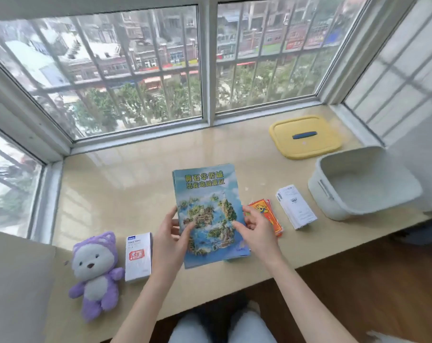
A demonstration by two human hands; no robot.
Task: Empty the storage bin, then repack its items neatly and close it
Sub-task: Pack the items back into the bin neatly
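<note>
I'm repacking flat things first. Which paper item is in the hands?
The blue map booklets, held by both hands; the red cards and white slips lie untouched.

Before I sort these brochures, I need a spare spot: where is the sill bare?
Bare: the wide stretch left of the brochures, up to the window frame. Crowded: right side, with cards, white slips, bin, lid.

Beige windowsill (135,184) ran glossy along a bay window (207,58). White window frames divided the glass into panes, with a metal grille outside. Through the glass: buildings (160,55) with red signs, and green trees (145,102) below. A grey cushion (17,288) lay at the sill's left end. Wooden floor (358,288) showed beneath the sill's front edge.
</note>
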